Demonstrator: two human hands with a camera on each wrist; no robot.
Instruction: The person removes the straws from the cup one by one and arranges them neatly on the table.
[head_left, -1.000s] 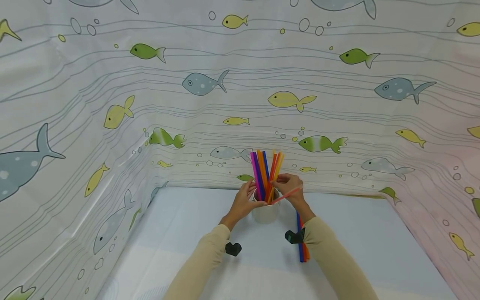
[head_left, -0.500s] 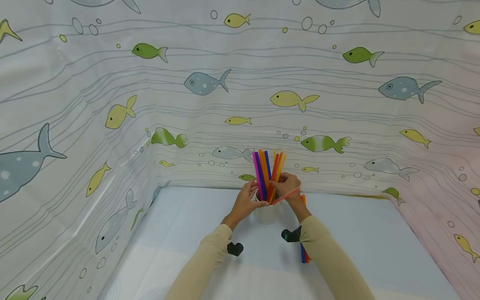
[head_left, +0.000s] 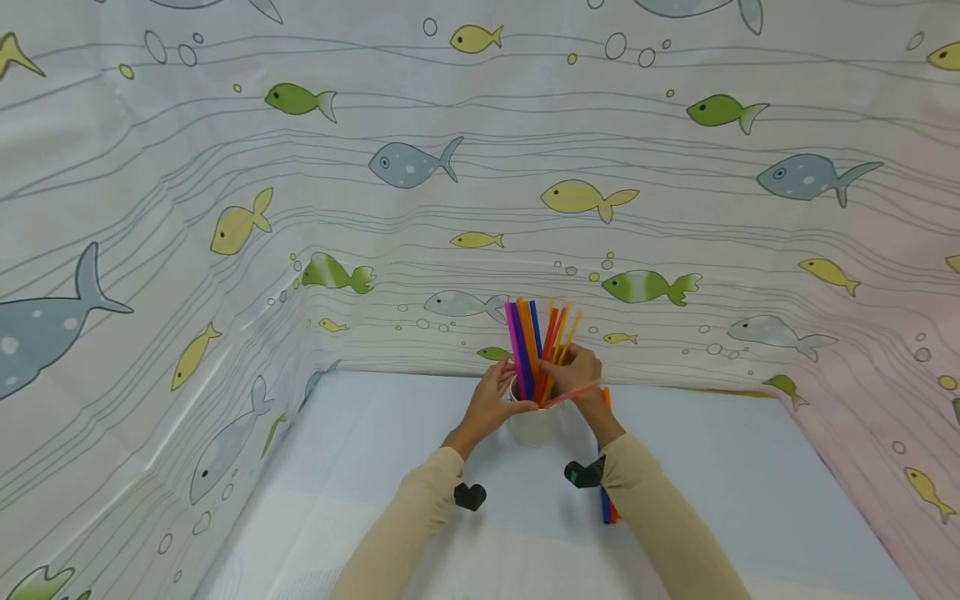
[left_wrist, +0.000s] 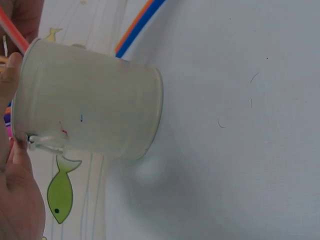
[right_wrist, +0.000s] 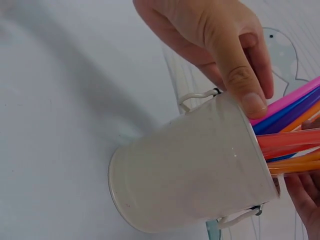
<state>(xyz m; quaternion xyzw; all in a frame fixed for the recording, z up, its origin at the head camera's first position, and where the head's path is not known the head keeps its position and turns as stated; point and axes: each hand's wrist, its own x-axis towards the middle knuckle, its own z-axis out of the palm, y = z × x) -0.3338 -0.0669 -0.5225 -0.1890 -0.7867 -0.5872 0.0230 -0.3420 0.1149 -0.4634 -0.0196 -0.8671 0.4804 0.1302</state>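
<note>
A white metal cup (head_left: 532, 423) with a wire handle stands at the back of the pale blue table. A bunch of coloured straws (head_left: 534, 342) sticks up out of it. My left hand (head_left: 498, 392) grips the cup's left side, thumb over the rim (right_wrist: 250, 100). My right hand (head_left: 573, 368) is at the bunch on the cup's right side and holds a salmon-pink straw (head_left: 576, 392) that lies slanted across the rim. The left wrist view shows the cup (left_wrist: 90, 100) and my left hand (left_wrist: 15, 195) at its mouth. In the right wrist view the straws (right_wrist: 292, 130) leave the cup (right_wrist: 190, 170) beside my right hand (right_wrist: 305, 200).
A few loose straws, blue and orange (head_left: 606, 500), lie on the table under my right forearm, also seen past the cup as blue and orange straws (left_wrist: 140, 22). A fish-patterned curtain (head_left: 420, 167) walls the table at the back and on both sides.
My right hand has shifted slightly up and in toward the bunch, and an orange straw now leans further right. The left hand stays on the cup.
</note>
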